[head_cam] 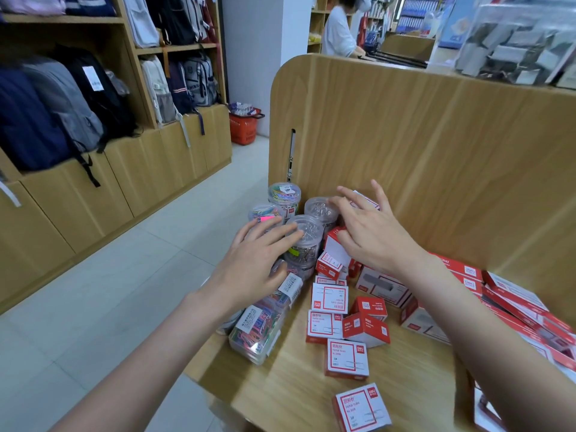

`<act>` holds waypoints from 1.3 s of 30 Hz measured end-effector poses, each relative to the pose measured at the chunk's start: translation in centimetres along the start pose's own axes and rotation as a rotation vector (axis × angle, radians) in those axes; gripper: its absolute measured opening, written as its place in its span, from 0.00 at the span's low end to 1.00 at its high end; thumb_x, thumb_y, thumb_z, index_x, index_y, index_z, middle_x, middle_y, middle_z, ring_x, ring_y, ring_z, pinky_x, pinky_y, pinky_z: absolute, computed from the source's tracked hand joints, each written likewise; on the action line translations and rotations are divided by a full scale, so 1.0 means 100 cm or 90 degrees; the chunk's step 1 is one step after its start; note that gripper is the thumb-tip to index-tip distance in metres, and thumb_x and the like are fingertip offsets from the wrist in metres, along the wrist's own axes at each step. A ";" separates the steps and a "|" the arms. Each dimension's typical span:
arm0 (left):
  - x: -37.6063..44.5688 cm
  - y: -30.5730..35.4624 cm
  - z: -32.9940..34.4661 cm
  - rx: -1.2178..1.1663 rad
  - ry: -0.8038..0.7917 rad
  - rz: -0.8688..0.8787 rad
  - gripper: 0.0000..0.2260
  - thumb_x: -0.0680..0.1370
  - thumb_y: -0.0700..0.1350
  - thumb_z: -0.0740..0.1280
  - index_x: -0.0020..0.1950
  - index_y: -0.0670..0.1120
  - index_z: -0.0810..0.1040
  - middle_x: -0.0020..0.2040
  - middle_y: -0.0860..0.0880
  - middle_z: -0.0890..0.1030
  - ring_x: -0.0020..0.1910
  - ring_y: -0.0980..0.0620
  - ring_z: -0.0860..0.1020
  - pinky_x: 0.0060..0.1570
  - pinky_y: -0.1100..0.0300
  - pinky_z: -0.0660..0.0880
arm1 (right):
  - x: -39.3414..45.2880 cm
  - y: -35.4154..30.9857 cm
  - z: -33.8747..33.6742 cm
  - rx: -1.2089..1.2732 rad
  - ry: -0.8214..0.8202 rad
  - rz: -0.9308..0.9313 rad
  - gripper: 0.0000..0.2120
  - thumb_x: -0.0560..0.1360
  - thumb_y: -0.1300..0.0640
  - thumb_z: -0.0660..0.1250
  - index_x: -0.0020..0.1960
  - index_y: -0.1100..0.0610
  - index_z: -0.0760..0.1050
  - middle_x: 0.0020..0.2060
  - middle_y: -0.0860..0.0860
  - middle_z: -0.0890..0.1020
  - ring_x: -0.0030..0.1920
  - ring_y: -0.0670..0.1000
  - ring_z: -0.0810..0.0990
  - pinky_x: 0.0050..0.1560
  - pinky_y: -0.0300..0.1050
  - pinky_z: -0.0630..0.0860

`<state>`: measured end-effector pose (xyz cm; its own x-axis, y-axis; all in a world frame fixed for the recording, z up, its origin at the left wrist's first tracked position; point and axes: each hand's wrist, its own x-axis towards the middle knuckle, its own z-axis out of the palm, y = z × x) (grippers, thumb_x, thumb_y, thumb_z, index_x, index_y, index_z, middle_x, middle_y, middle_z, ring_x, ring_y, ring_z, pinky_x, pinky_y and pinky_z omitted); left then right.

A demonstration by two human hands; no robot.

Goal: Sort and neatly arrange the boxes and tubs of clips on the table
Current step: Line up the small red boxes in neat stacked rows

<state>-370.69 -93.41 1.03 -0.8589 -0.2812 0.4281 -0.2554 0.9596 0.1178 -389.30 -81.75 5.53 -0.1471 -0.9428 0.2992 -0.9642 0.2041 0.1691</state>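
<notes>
The left hand [249, 263] lies with fingers [282, 233] straight and spread across the lid of a clear round tub [304, 241] of silver clips, gripping nothing. The right hand [371, 235] reaches with fingers loosely bent over a tilted red-and-white box [335, 244]; whether it pinches the box I cannot tell. Tubs cluster at the table's [405, 385] back-left corner against the wooden partition [420, 145]; small boxes lie scattered toward the front edge. The tubs look smooth, hard and probably slippery, best grasped around the wall. The cardboard boxes look light and crushable, best taken by opposite sides.
</notes>
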 end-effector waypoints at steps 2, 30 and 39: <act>-0.001 -0.001 0.001 -0.017 -0.006 -0.001 0.25 0.72 0.52 0.55 0.69 0.50 0.70 0.68 0.51 0.72 0.69 0.48 0.65 0.67 0.57 0.48 | -0.001 0.001 0.000 -0.014 0.009 0.000 0.29 0.69 0.52 0.41 0.60 0.63 0.70 0.60 0.60 0.76 0.70 0.51 0.65 0.70 0.59 0.39; -0.023 0.009 -0.004 -0.026 0.044 -0.064 0.26 0.72 0.50 0.54 0.70 0.45 0.69 0.72 0.43 0.65 0.70 0.47 0.57 0.68 0.52 0.53 | -0.061 -0.019 0.023 0.152 0.139 0.096 0.21 0.67 0.63 0.70 0.59 0.58 0.72 0.68 0.59 0.67 0.65 0.63 0.66 0.61 0.60 0.68; -0.010 0.008 -0.012 -0.077 -0.092 -0.159 0.28 0.79 0.46 0.59 0.76 0.54 0.50 0.77 0.51 0.46 0.75 0.48 0.40 0.72 0.53 0.45 | -0.053 -0.019 0.020 0.173 0.132 0.093 0.21 0.65 0.71 0.69 0.57 0.61 0.73 0.67 0.60 0.67 0.61 0.62 0.68 0.58 0.55 0.71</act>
<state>-369.48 -92.39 1.75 -0.8325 -0.4986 0.2416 -0.4197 0.8521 0.3126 -387.09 -77.66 1.73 -0.2664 -0.8300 0.4901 -0.9639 0.2287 -0.1366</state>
